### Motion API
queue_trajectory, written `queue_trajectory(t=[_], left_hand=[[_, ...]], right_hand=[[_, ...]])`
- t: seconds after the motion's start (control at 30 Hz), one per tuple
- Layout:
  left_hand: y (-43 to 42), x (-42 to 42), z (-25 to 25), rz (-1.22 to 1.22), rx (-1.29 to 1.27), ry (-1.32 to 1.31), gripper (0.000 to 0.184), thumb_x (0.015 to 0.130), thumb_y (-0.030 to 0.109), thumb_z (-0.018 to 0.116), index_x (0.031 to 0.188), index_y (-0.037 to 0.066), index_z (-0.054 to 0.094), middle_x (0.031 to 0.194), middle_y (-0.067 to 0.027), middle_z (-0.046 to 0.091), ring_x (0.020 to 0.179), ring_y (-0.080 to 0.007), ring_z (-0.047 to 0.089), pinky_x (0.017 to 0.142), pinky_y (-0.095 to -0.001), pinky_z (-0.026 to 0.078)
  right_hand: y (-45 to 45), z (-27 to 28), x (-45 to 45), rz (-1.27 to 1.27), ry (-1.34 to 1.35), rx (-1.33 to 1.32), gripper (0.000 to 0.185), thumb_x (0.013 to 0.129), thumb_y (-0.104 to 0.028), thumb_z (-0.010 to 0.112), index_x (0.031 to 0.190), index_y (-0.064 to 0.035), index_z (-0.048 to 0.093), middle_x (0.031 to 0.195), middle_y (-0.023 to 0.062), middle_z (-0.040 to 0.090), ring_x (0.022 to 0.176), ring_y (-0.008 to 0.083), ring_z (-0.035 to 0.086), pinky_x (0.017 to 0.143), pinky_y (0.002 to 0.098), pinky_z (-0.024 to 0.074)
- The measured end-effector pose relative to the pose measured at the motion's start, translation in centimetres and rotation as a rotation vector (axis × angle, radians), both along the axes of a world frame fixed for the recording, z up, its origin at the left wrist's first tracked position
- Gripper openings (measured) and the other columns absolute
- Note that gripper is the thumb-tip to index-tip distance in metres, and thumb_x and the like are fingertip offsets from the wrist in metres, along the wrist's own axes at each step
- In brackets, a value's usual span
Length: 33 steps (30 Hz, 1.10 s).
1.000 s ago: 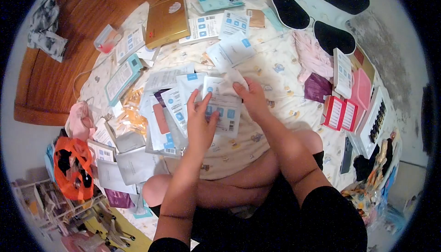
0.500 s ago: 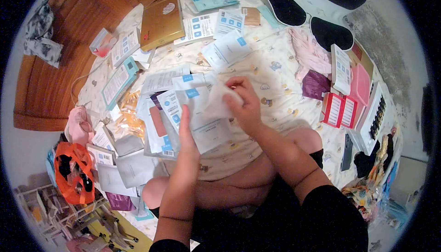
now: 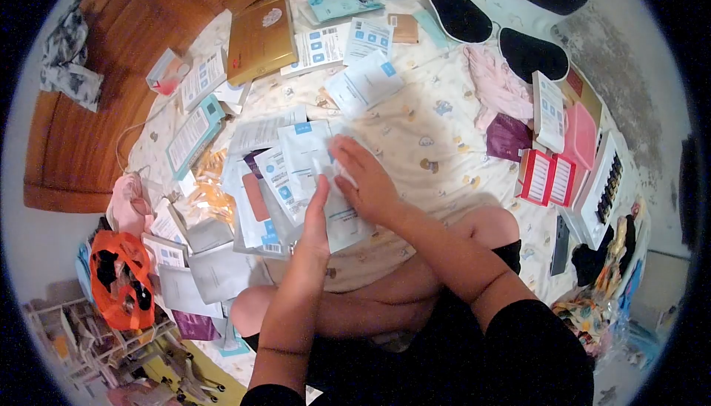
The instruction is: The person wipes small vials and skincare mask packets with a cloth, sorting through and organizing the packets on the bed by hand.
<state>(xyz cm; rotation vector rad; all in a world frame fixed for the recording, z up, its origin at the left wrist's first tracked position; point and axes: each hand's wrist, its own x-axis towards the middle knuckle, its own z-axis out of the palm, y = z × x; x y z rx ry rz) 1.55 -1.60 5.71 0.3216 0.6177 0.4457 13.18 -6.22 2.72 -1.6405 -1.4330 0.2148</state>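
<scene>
My left hand (image 3: 317, 221) is held on edge above a pile of flat packets, its thumb pointing up. Its other fingers are mostly hidden. My right hand (image 3: 366, 184) reaches across to it, fingers long and close together. A crumpled thin white tissue (image 3: 344, 172) shows under the right palm, between the two hands. Below them lie white-and-blue sachets (image 3: 302, 147) and a grey-white sachet (image 3: 348, 232), fanned out on the patterned sheet (image 3: 422, 184).
Around the bed sit a gold box (image 3: 259, 39), a teal box (image 3: 194, 136), orange-tipped sticks (image 3: 209, 191), another white-and-blue sachet (image 3: 363, 84), a red open case (image 3: 546, 178), pink cloth (image 3: 492, 84) and an orange bag (image 3: 122, 280).
My right hand has moved left and down towards my left hand, bringing the tissue with it. Its fingers have straightened from a pinch. My left hand has shifted slightly right.
</scene>
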Motion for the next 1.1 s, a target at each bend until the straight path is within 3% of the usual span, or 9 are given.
queue_trajectory(t=[0.13,0.23,0.3,0.4,0.5,0.6,0.73,0.97,1.1], left_hand=[[0.2,-0.3,0.4,-0.099,0.017,0.153,0.051,0.082,0.029,0.053,0.124,0.002,0.039,0.117,-0.0162,0.05,0.106,-0.0312,0.049,0.092,-0.0419,0.039],[1.0,-0.6,2.0,-0.092,0.076,0.179,0.048,0.079,0.02,0.053,0.12,-0.002,0.042,0.112,-0.0181,0.053,0.101,-0.0331,0.052,0.09,-0.0423,0.041],[2.1,-1.2,1.9,-0.065,0.071,0.132,0.048,0.077,0.017,0.053,0.119,-0.004,0.042,0.11,-0.0189,0.054,0.098,-0.0339,0.053,0.088,-0.0426,0.042],[3.3,-1.8,1.9,0.024,0.045,-0.03,0.046,0.077,0.016,0.051,0.118,-0.003,0.044,0.11,-0.0172,0.054,0.098,-0.0318,0.054,0.087,-0.0429,0.042],[3.9,-1.4,4.5,0.187,0.216,0.252,0.04,0.077,0.008,0.054,0.115,0.0,0.046,0.105,-0.0128,0.056,0.096,-0.0262,0.055,0.085,-0.0379,0.043],[4.7,-1.3,1.8,0.328,0.537,0.447,0.042,0.077,-0.002,0.051,0.118,0.002,0.043,0.107,-0.0111,0.055,0.1,-0.0225,0.053,0.089,-0.0332,0.04],[5.1,-1.5,-0.8,0.565,0.969,0.594,0.055,0.079,-0.005,0.05,0.129,0.003,0.03,0.129,-0.0128,0.036,0.12,-0.0207,0.036,0.098,-0.0309,0.029],[4.4,-1.4,-1.0,0.543,1.19,0.791,0.053,0.08,-0.002,0.052,0.129,0.004,0.033,0.133,-0.0106,0.033,0.122,-0.0216,0.034,0.098,-0.0323,0.03],[3.9,-1.0,-1.0,0.395,1.144,0.579,0.048,0.081,0.001,0.052,0.126,0.003,0.037,0.127,-0.0084,0.04,0.119,-0.0201,0.036,0.097,-0.0321,0.031]], right_hand=[[0.0,0.1,1.3,-0.14,0.24,-0.102,0.034,0.089,-0.022,0.041,0.119,-0.0061,0.046,0.118,0.0183,0.048,0.108,0.0314,0.048,0.09,0.0363,0.0386],[0.2,0.6,2.4,-0.206,0.605,-0.328,0.031,0.092,-0.022,0.038,0.114,-0.0049,0.049,0.103,0.0151,0.057,0.092,0.0247,0.057,0.078,0.0351,0.0453],[0.5,-0.7,3.0,-0.277,1.087,-0.345,0.031,0.091,-0.025,0.04,0.112,-0.0034,0.05,0.094,0.0094,0.059,0.081,0.0182,0.058,0.071,0.0324,0.0478],[0.6,-2.3,3.7,-0.293,1.5,-0.124,0.03,0.089,-0.025,0.043,0.107,-0.0021,0.051,0.091,0.0066,0.059,0.077,0.0171,0.059,0.068,0.0299,0.0484],[0.6,-2.0,4.0,-0.216,1.667,-0.062,0.025,0.086,-0.023,0.049,0.101,-0.0024,0.053,0.091,0.0074,0.059,0.075,0.0173,0.059,0.066,0.0295,0.0491],[0.6,-0.3,3.5,-0.377,1.539,-0.123,0.021,0.083,-0.02,0.055,0.095,-0.0038,0.054,0.088,0.0074,0.059,0.074,0.0175,0.059,0.065,0.0288,0.049],[0.5,-0.7,3.8,-0.322,1.423,-0.154,0.02,0.08,-0.02,0.06,0.091,-0.004,0.056,0.085,0.0063,0.06,0.075,0.0163,0.059,0.065,0.0286,0.0485],[0.5,-1.3,5.2,-0.424,1.33,-0.104,0.018,0.082,-0.023,0.059,0.084,-0.0053,0.059,0.081,0.0035,0.059,0.069,0.0116,0.054,0.061,0.0249,0.0443],[0.4,-0.9,5.3,-0.346,1.176,-0.029,0.019,0.082,-0.024,0.06,0.088,-0.0058,0.06,0.082,0.0032,0.059,0.075,0.0112,0.054,0.068,0.0232,0.0434]])
